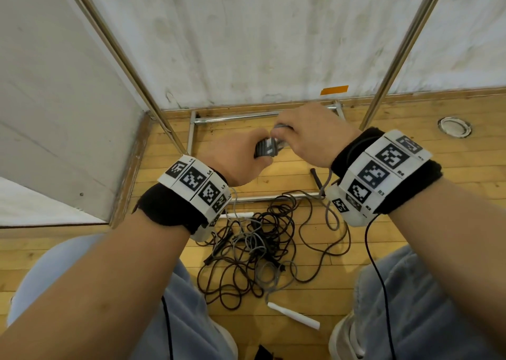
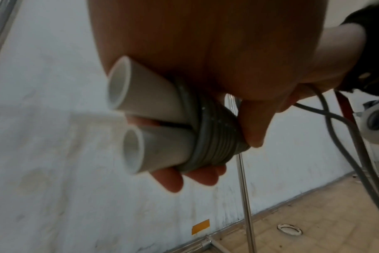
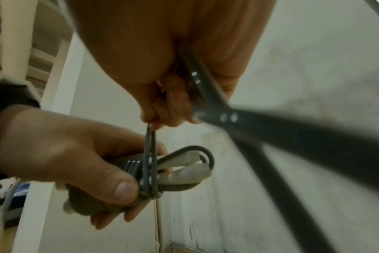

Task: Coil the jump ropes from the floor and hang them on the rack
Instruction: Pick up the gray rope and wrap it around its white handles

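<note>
Left hand [image 1: 241, 160] at about 10 o'clock of the head view's centre, fingers and thumb curled round two white handles [image 2: 145, 113] held side by side. Grey rope [image 2: 214, 137] is wound in tight turns around both handles; left wrist view shows the open tube ends poking out past the winding, thumb pressed on the coils, fingertips under them.

Right hand [image 1: 306, 135] sits just at 2 o'clock of the left hand, touching the bundle from above. Right wrist view: its fingertips [image 3: 162, 109] pinch a doubled strand of the grey rope, pulled straight up from the winding. More grey rope passes through the right palm and trails off blurred toward 4 o'clock of that view.

In the head view a slack length of grey rope drops from below the right wrist down to the floor.

Pile [image 1: 260, 244] of tangled ropes on the wood floor [image 1: 410, 129] at 6 o'clock of the hands, between the person's knees: dark brown loops and some grey ones, knotted together. One loose white handle [image 1: 294, 316] lies at 5 o'clock of the pile; another [image 1: 238, 215] shows at its 11 o'clock edge. A black handle [image 1: 315, 177] lies near the rack base, under the right wrist.

Rack [image 1: 394, 56]: two metal uprights rise at 11 and 1 o'clock, base frame flat on the floor against the white wall [image 1: 260, 31]. Orange tape [image 1: 334, 90] on the wall's foot at 1 o'clock. Round metal floor fitting [image 1: 454, 126] at 3 o'clock.
</note>
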